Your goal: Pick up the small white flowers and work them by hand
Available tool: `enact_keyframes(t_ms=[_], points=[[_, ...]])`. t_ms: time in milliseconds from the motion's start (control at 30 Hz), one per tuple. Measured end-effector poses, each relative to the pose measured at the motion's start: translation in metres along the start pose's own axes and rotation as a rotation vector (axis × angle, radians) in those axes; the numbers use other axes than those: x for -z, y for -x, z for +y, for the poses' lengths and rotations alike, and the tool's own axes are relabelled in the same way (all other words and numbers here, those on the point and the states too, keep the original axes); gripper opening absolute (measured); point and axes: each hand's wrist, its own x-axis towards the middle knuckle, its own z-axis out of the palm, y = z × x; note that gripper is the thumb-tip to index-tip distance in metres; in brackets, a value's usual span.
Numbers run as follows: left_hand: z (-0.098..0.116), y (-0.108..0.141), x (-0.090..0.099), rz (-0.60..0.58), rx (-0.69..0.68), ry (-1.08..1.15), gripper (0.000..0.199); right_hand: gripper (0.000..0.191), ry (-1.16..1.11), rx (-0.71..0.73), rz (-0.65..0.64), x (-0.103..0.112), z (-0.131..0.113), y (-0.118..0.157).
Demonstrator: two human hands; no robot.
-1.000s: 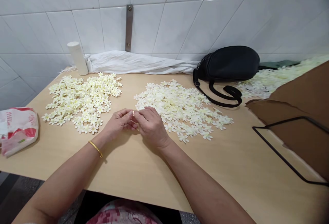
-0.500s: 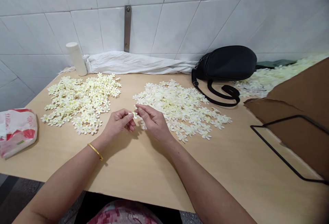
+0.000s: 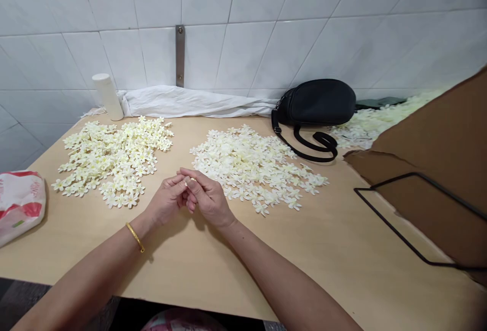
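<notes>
My left hand [image 3: 166, 202] and my right hand [image 3: 210, 198] meet above the table, fingertips touching. Both are closed in a pinch around a small white flower [image 3: 190, 181], of which only a sliver shows between the thumbs. Fingers hide the rest of it. To the left lies a heap of flowers with yellow centres [image 3: 120, 153]. A broader heap of paler white flowers [image 3: 249, 161] spreads just beyond and right of my right hand. A gold bangle [image 3: 134, 237] circles my left wrist.
Against the tiled wall stand a white bottle [image 3: 108, 96], a rolled white cloth [image 3: 182, 102] and a black bag [image 3: 319, 102] with its strap. A red-and-white packet [image 3: 22, 204] sits far left. At right are brown cardboard [image 3: 437, 169], a black wire frame [image 3: 395, 227] and more flowers [image 3: 375, 120].
My hands have come closer together, the right one closing over the flower, which was more visible between the fingertips before. The whole view has shifted slightly.
</notes>
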Motion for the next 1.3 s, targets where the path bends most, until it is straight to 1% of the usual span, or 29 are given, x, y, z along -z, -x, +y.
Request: enact_keyframes(t_ms=[100,167,233,267,300,367,433,500,567,633,700,733,767,867,933,1033,1100,1167,1300], points=[[-0.001,-0.001,-0.003,0.006,0.012,0.042,0.027,0.032,0.234,0.064,0.075,0.001,0.0,0.001],[-0.001,-0.001,-0.004,-0.027,0.054,0.062,0.037,0.027,0.405,0.16,0.112,0.003,0.002,0.001],[-0.002,-0.001,-0.005,-0.051,0.09,-0.018,0.053,0.026,0.589,0.289,0.157,0.006,0.005,-0.001],[-0.003,-0.001,-0.005,-0.041,0.097,-0.093,0.06,0.026,0.68,0.347,0.178,0.007,0.006,-0.003],[-0.005,0.0,-0.006,-0.011,0.087,-0.179,0.064,0.026,0.76,0.392,0.197,0.009,0.008,-0.004],[-0.007,0.001,-0.009,0.095,0.052,-0.284,0.065,0.026,0.878,0.441,0.219,0.012,0.01,-0.007],[-0.008,0.001,-0.01,0.205,-0.004,-0.283,0.062,0.025,0.955,0.481,0.22,0.014,0.011,-0.009],[-0.006,0.0,-0.009,0.302,-0.063,-0.243,0.058,0.024,1.024,0.549,0.192,0.013,0.011,-0.009],[-0.004,-0.002,-0.005,0.351,-0.104,-0.188,0.056,0.026,1.084,0.603,0.134,0.009,0.012,-0.008],[-0.003,-0.004,0.0,0.357,-0.099,-0.118,0.055,0.028,1.121,0.623,0.056,0.004,0.014,-0.007],[-0.004,-0.006,0.003,0.351,-0.046,-0.055,0.053,0.028,1.12,0.631,-0.003,-0.001,0.016,-0.005],[-0.006,-0.007,0.005,0.339,-0.017,-0.025,0.052,0.027,1.102,0.633,-0.01,-0.002,0.016,-0.004],[-0.008,-0.007,0.005,0.317,0.005,0.013,0.05,0.026,1.075,0.63,0.009,-0.002,0.015,-0.004],[-0.014,-0.009,0.003,0.195,0.012,0.18,0.041,0.021,0.971,0.6,0.136,-0.001,0.01,-0.004],[-0.014,-0.009,0.0,0.144,0.047,0.296,0.033,0.017,0.954,0.595,0.188,0.001,0.006,-0.006],[-0.011,-0.009,-0.003,0.128,0.16,0.403,0.023,0.014,1.0,0.59,0.218,0.003,0.005,-0.008],[-0.008,-0.008,-0.003,0.108,0.204,0.427,0.019,0.015,0.999,0.568,0.261,0.004,0.007,-0.009],[-0.007,-0.008,-0.002,0.092,0.212,0.421,0.016,0.015,0.96,0.536,0.291,0.004,0.008,-0.009],[-0.01,-0.008,-0.001,0.106,0.177,0.384,0.01,0.016,0.889,0.486,0.275,0.002,0.009,-0.007]])
